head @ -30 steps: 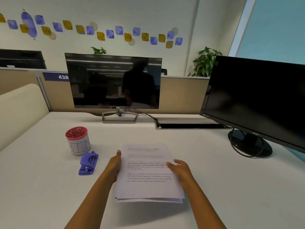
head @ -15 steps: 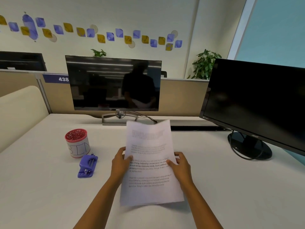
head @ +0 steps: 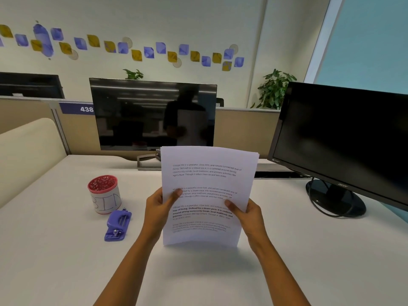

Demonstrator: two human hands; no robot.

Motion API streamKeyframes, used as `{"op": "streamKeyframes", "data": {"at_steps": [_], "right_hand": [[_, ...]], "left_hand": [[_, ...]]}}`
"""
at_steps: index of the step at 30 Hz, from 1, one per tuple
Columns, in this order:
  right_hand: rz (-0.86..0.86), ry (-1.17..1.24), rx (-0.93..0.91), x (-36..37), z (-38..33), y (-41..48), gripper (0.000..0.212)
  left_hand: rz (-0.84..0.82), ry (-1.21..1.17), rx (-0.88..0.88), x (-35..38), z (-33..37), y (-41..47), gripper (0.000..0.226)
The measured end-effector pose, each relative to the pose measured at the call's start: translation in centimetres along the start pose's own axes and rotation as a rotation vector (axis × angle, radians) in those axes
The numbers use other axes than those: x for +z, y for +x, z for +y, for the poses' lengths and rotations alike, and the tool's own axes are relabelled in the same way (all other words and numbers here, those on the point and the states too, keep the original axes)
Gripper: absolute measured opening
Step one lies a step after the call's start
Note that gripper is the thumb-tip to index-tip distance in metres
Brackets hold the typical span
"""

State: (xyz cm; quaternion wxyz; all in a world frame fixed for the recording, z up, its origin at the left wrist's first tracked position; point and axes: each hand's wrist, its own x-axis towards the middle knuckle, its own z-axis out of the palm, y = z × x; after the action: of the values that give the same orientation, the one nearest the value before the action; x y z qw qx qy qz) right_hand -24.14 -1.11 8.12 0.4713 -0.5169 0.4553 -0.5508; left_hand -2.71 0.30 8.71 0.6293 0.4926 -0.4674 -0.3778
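Note:
A thin stack of printed white paper sheets stands almost upright above the white desk, its lower edge close to the desk top. My left hand grips its left edge with the thumb on the front page. My right hand grips the right edge, thumb on the text too. A purple staple remover lies flat on the desk to the left of my left hand. Behind it stands a small red-rimmed cup labelled BIN.
A dark monitor stands at the back centre, partly behind the sheets. A second black monitor with a round base fills the right side. A beige partition borders the desk's left and back.
The sheets lay flat on the desk under both hands; both hands have lifted them and tilted them upright toward me. Cup and staple remover have not moved.

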Motion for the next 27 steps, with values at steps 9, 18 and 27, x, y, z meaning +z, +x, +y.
{"op": "streamKeyframes", "data": {"at_steps": [9,18,27], "right_hand": [[-0.028,-0.026,-0.040,-0.5,-1.2,0.9,0.019],[-0.044,-0.027,-0.058,-1.3,-1.0,1.2,0.017],[-0.090,-0.040,-0.007,-1.8,-0.3,1.4,0.018]], "left_hand": [[-0.020,0.006,0.090,-0.5,2.1,0.9,0.015],[-0.040,-0.029,0.086,-0.7,2.0,1.0,0.012],[-0.176,-0.010,-0.037,-1.4,1.4,1.5,0.026]]}}
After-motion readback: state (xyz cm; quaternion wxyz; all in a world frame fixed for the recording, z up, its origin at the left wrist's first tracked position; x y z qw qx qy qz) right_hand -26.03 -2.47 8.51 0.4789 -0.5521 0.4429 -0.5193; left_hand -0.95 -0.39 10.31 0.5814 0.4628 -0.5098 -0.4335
